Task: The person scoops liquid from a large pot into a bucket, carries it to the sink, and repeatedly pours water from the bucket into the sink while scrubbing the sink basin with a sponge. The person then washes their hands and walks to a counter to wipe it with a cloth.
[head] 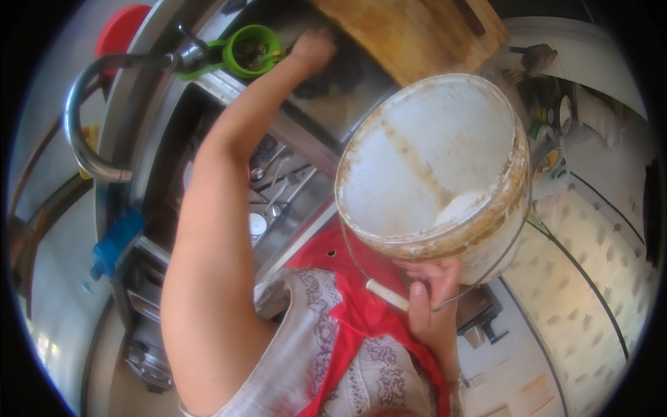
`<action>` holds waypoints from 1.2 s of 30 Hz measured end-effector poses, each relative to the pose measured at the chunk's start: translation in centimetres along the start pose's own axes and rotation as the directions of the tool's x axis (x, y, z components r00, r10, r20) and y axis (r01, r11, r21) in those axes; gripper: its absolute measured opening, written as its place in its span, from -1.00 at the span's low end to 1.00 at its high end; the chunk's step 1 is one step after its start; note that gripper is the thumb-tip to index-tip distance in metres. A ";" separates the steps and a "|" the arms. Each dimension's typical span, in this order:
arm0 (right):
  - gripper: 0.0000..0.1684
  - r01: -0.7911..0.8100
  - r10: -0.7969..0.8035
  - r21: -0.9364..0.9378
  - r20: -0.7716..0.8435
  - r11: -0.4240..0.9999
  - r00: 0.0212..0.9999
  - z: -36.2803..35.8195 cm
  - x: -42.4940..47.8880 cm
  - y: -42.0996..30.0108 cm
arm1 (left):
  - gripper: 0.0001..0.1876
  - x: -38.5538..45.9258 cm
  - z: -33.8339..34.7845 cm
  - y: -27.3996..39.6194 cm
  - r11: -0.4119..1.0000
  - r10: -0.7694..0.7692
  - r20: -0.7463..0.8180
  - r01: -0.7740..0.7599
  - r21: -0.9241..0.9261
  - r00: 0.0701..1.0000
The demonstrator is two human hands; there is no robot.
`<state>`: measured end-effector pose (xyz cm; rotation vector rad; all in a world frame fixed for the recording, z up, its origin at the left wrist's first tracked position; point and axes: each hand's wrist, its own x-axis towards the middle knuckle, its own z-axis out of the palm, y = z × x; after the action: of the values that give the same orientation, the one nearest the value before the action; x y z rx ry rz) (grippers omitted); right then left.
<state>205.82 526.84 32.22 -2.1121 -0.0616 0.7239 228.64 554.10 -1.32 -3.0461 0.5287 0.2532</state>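
My right hand [432,297] grips a dirty white plastic bucket [422,151] low on its side. The bucket is tilted with its mouth facing up and left, and brown grime coats its rim and streaks the inside. Its wire bail with a white grip [386,295] hangs beside my thumb. My left hand [314,49] is stretched over the far sink basin [349,112], which looks wet and dark. Blur hides its fingers, so whether they hold something cannot be told. Just left of that hand, a green strainer [254,51] holds wet scraps.
The nearer basin [292,229] contains spoons and other utensils, partly behind my left arm. A chrome faucet [78,120] arches at left, above a blue bottle [119,242]. A wooden board [411,31] lies beyond the far basin. Patterned cloth [583,260] covers something at right.
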 end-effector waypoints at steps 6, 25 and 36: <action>-0.60 -0.007 0.007 0.004 0.011 1.000 1.000 -0.4 0.1 0.5 | -0.93 -2.0 -2.8 -0.6 0.993 0.086 -0.289 -0.058 0.106 0.953; -0.59 -0.011 0.010 0.087 0.007 0.996 1.000 -0.1 0.1 0.5 | -0.69 -20.7 -8.3 1.9 0.509 -0.718 0.139 0.651 -0.564 0.682; -0.60 -0.031 0.034 0.143 -0.024 0.989 0.999 1.7 0.0 0.2 | -0.63 -33.6 4.6 0.8 0.310 -0.761 0.531 0.928 -0.207 0.373</action>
<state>204.93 527.96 31.26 -1.9897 0.0379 0.6990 196.43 564.76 -0.25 -2.9963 -1.4390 0.9176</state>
